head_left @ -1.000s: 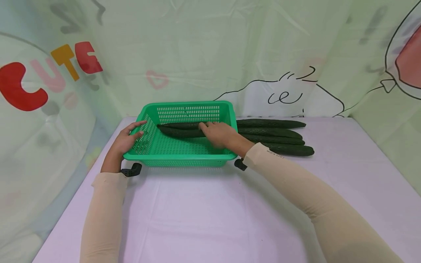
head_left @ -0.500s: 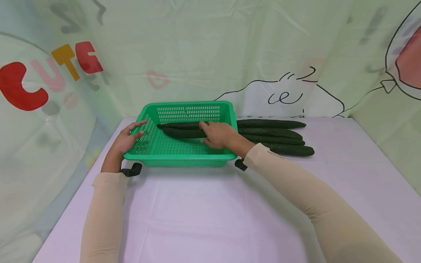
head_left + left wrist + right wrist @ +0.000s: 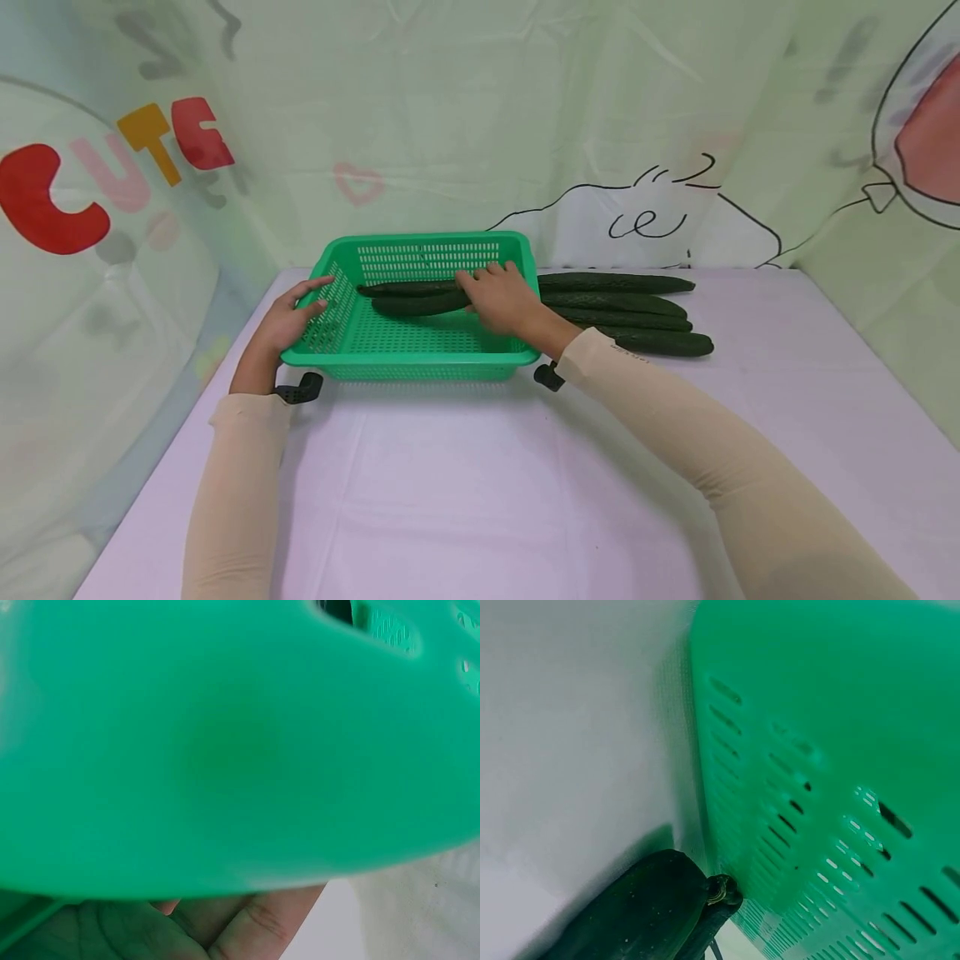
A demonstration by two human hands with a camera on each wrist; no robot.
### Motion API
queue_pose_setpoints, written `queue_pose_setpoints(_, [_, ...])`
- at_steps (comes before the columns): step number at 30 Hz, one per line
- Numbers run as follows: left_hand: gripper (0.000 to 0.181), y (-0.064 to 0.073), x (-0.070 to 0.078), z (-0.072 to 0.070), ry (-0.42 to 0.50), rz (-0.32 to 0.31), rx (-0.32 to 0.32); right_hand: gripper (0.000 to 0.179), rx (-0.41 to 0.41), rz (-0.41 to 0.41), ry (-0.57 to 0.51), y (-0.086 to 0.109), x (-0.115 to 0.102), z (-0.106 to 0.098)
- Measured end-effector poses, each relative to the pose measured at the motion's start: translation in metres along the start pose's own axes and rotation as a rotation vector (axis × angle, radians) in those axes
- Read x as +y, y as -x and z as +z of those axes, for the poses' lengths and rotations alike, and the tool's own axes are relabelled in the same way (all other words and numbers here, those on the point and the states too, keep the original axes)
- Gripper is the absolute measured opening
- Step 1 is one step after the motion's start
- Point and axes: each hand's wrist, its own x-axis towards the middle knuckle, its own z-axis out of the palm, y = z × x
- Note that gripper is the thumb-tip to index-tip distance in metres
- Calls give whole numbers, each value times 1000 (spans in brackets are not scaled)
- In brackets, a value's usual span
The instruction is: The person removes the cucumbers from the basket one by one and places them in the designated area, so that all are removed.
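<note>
A green plastic basket (image 3: pixel 420 359) with slotted sides stands on the table, and two dark green cucumbers lie inside it. My right hand (image 3: pixel 501 300) reaches over the basket's right side and grips the front cucumber (image 3: pixel 420 304) around its right part, which the hand hides. Behind that one lies the back cucumber (image 3: pixel 408 288), its right part also covered by the hand. My left hand (image 3: pixel 283 321) holds the basket's left rim, with a finger and thumb over it; in the left wrist view, fingers (image 3: pixel 259 922) show below the rim.
Several more cucumbers (image 3: pixel 615 304) lie side by side on the table, right of the basket and close against it. Ends of cucumbers (image 3: pixel 645 907) show beside the basket wall in the right wrist view. A printed cloth (image 3: pixel 450 108) hangs behind the table.
The front cucumber's left end has shifted right and toward me, apart from the back cucumber. My right hand's fingers have moved slightly farther back over the cucumbers. My left hand stays put.
</note>
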Motion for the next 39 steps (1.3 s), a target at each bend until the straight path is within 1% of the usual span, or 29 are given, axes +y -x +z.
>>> queue_pose_setpoints(3, [51,0,0,-1,3,-1,2,29,52,37,-1,1,1,0])
queue_pose_setpoints(8, [51,0,0,-2,6,-4,-2,24,140,134,-77,3,1,0])
queue_pose_setpoints(12, [51,1,0,-2,4,-6,-3,24,195,168,-115,4,1,-1])
queue_pose_setpoints(18, [51,2,-3,-1,13,-9,-7,21,210,181,-168,3,2,2])
queue_pose_setpoints(24, [52,4,-6,-2,11,-18,-3,23,209,217,-267,2,2,2])
queue_pose_setpoints(30, [52,4,-4,-1,19,-3,-1,24,209,245,-379,2,7,-2])
queue_pose_setpoints(35, [52,3,-1,1,26,-8,-2,25,235,246,-482,6,11,-7])
queue_pose_setpoints(39, [51,1,0,0,21,-2,-5,25,258,223,-526,10,14,-12])
